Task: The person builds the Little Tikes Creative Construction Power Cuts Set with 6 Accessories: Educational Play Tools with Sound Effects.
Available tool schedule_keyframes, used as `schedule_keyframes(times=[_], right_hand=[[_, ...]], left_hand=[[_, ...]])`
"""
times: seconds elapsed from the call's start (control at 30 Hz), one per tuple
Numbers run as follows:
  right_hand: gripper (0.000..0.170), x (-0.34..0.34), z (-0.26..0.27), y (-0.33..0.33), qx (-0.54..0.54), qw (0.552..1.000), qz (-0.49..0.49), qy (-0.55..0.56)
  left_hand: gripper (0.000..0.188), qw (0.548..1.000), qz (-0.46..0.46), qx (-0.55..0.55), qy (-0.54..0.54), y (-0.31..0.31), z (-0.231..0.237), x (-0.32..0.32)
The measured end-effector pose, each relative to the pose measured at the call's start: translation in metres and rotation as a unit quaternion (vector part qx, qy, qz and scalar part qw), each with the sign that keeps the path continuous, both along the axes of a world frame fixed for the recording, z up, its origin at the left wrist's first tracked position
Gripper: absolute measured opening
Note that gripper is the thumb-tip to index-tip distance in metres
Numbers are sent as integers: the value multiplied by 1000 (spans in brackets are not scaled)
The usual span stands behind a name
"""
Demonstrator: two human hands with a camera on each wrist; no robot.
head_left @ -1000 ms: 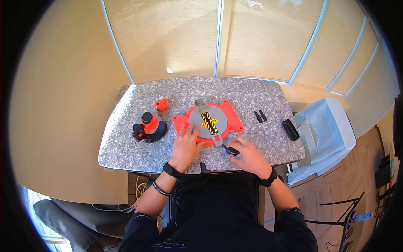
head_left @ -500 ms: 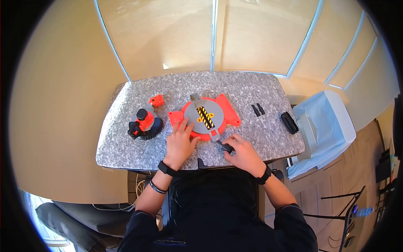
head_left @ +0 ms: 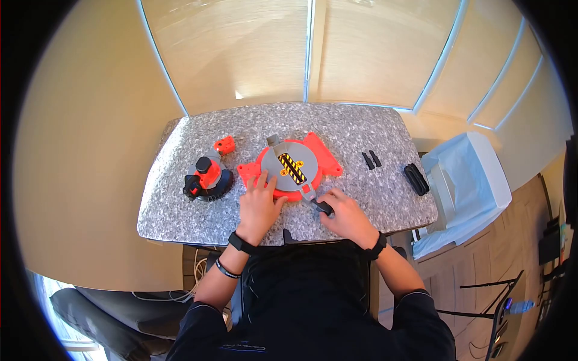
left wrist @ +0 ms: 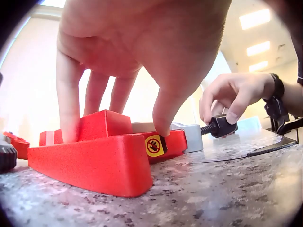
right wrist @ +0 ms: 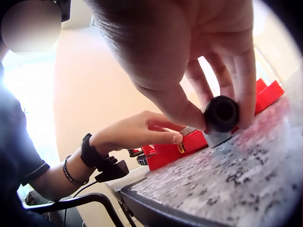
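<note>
A: What is the item, and where?

B: A red base with a gray disc, lying flat on the table in front of the person, between the two hands. Red wings project from two sides.

A: Markings?

B: The disc carries a black-and-yellow striped insert with a round yellow sticker on each side. The left wrist view shows a square yellow hand-symbol sticker on the side of the base. A ribbed black rod runs from the gray edge piece to a black knob.

A: Hands?

B: Left hand open, fingers spread, fingertips resting on the base's near left part. Right hand pinches the knob between thumb and fingers, at the base's near right edge.

A: Other items?

B: To the left, a red, gray and black assembly, with a small red part just beyond it. To the right, two slim black pieces and a dark elongated bundle.

A: Surface and room?

B: Speckled gray tabletop, brightly lit along its left side. Tan panels stand behind. A bin with a pale blue liner is beside the right edge, on a wood-look floor.
</note>
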State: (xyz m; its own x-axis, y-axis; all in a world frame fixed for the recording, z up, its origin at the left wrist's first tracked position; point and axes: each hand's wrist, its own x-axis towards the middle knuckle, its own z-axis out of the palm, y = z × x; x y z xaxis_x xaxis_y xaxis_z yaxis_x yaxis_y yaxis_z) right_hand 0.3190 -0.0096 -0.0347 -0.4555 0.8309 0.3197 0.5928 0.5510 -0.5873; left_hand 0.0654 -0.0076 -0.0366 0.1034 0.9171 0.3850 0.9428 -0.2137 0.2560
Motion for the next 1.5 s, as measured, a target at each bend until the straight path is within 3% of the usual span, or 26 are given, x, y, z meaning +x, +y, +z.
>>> schedule_keyframes(times=[0.5,1.2,1.5], right_hand=[[38,-9,-7,9,6,1000,-15,-21],[28,-6,-11,10,8,999,-30,31],[38,-9,-13,10,17,999,-37,-7]], left_hand=[[62,999,17,-16,49,1,-8,6],[63,998,22,-22,62,1,-10,7],[62,998,22,-22,61,1,-9,7]])
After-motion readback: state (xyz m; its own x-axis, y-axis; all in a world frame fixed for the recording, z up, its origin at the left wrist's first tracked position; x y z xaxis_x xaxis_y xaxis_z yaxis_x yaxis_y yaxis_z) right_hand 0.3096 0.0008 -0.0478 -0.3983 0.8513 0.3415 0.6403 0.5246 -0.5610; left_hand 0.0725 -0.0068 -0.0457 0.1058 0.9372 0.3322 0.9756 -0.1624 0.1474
